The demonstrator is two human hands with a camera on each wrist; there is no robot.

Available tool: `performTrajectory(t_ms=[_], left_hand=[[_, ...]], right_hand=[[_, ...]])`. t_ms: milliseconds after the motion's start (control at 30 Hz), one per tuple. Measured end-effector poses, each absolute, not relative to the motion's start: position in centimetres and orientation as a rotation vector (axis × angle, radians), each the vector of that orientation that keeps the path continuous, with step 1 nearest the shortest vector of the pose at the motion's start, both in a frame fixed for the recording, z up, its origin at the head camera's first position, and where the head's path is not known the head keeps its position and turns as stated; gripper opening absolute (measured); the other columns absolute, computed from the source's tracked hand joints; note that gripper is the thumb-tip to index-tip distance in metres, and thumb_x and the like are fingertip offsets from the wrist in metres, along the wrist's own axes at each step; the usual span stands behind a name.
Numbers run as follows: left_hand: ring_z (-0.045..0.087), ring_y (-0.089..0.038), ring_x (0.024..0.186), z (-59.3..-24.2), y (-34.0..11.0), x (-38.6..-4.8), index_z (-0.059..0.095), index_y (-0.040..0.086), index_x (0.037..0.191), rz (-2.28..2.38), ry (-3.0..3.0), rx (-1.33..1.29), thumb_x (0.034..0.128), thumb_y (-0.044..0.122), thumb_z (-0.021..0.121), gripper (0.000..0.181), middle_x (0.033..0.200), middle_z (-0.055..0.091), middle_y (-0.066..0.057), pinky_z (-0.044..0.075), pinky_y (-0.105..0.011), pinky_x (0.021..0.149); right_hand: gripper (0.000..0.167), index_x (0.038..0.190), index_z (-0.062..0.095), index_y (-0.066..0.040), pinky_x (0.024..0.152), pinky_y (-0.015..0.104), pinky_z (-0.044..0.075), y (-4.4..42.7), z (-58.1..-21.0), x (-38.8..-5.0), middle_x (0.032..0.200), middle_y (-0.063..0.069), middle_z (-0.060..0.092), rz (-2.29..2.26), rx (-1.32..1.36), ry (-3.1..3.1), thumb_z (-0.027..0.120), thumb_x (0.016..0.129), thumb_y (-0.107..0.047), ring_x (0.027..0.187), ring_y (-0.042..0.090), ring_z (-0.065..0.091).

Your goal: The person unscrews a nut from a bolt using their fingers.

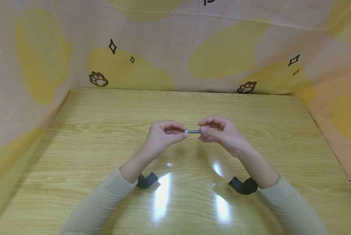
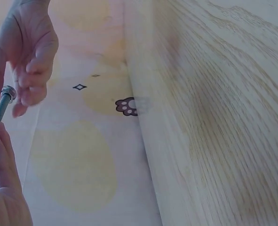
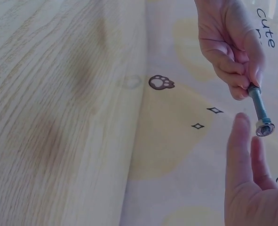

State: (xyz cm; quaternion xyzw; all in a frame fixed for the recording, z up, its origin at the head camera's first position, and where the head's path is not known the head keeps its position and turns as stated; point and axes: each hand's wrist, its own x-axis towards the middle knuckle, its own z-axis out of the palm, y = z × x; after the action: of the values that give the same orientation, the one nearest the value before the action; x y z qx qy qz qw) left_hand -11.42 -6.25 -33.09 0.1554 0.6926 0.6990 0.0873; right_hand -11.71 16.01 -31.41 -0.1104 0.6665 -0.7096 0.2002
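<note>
A metal bolt lies roughly level between the two hands, above the table. My left hand pinches its head end between thumb and fingers. At the bolt's other end sits a shiny nut with a wide rim, and the bolt's tip shows in its hole. Around that nut is my right hand. In the right wrist view, its fingers are spread, with a gap between them and the nut. The threaded shank shows plainly in both wrist views, while the left fingertips mostly hide the bolt head.
The hands are over a wood-grain table with bright reflections near its front. A pink and yellow patterned cloth rises along the back and both sides. Black curved pieces stick out at both wrists.
</note>
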Motion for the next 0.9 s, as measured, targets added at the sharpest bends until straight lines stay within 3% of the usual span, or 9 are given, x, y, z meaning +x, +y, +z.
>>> performTrajectory(t_ms=[133,267,367,500,600,767,900], left_hand=[[0.067,-0.021,0.078,-33.23,-6.22,-11.53,0.068,-0.004,0.092,2.088,2.067,0.48,0.0777,0.001,0.073,0.016,0.088,0.068,-0.011,0.056,-0.034,0.073],[0.066,-0.021,0.077,-33.34,-6.26,-11.61,0.068,-0.004,0.091,2.093,2.065,0.485,0.0777,0.001,0.073,0.015,0.088,0.068,-0.011,0.057,-0.033,0.072],[0.066,-0.021,0.076,-33.36,-6.3,-11.59,0.068,-0.004,0.091,2.09,2.07,0.484,0.0776,0.001,0.073,0.015,0.088,0.068,-0.012,0.057,-0.033,0.072],[0.067,-0.021,0.077,-33.37,-6.26,-11.59,0.068,-0.004,0.091,2.081,2.076,0.479,0.0773,0.002,0.074,0.016,0.088,0.068,-0.011,0.057,-0.033,0.072],[0.067,-0.021,0.077,-33.34,-6.23,-11.6,0.068,-0.004,0.091,2.081,2.078,0.479,0.0773,0.002,0.074,0.016,0.088,0.068,-0.011,0.057,-0.033,0.072],[0.066,-0.022,0.077,-33.5,-6.38,-11.66,0.068,-0.003,0.091,2.087,2.071,0.5,0.0783,0.001,0.073,0.015,0.088,0.068,-0.012,0.057,-0.034,0.072],[0.066,-0.022,0.076,-33.58,-6.45,-11.7,0.068,-0.004,0.091,2.09,2.069,0.508,0.0784,0.0,0.072,0.014,0.088,0.067,-0.013,0.057,-0.034,0.073]], right_hand=[[0.006,0.093,0.061,-0.003,0.069,0.028,0.056,15.86,-31.48,-11.76,0.079,0.006,0.064,-1.975,-0.254,1.859,0.055,0.092,-0.003,0.069,0.014,0.065],[0.016,0.097,0.06,-0.003,0.077,0.03,0.055,16.07,-31.54,-11.72,0.091,0.006,0.063,-2.003,-0.308,1.848,0.058,0.085,0.008,0.079,0.015,0.065],[0.018,0.102,0.059,-0.004,0.08,0.032,0.054,16.12,-31.53,-11.74,0.097,0.008,0.061,-2.004,-0.319,1.842,0.059,0.087,0.005,0.083,0.016,0.065],[0.008,0.096,0.061,-0.006,0.07,0.029,0.056,15.94,-31.51,-11.79,0.084,0.007,0.065,-1.99,-0.26,1.81,0.054,0.093,-0.006,0.072,0.015,0.066],[0.01,0.092,0.062,-0.006,0.066,0.026,0.056,15.87,-31.53,-11.77,0.077,0.006,0.066,-1.993,-0.243,1.794,0.053,0.093,-0.003,0.068,0.013,0.065],[0.019,0.102,0.06,-0.002,0.079,0.03,0.055,16.08,-31.7,-11.83,0.096,0.008,0.064,-1.993,-0.326,1.829,0.058,0.086,0.007,0.082,0.015,0.065],[0.023,0.111,0.057,-0.001,0.082,0.034,0.054,16.05,-31.7,-11.79,0.104,0.011,0.062,-1.97,-0.324,1.858,0.059,0.088,0.0,0.089,0.019,0.064]])
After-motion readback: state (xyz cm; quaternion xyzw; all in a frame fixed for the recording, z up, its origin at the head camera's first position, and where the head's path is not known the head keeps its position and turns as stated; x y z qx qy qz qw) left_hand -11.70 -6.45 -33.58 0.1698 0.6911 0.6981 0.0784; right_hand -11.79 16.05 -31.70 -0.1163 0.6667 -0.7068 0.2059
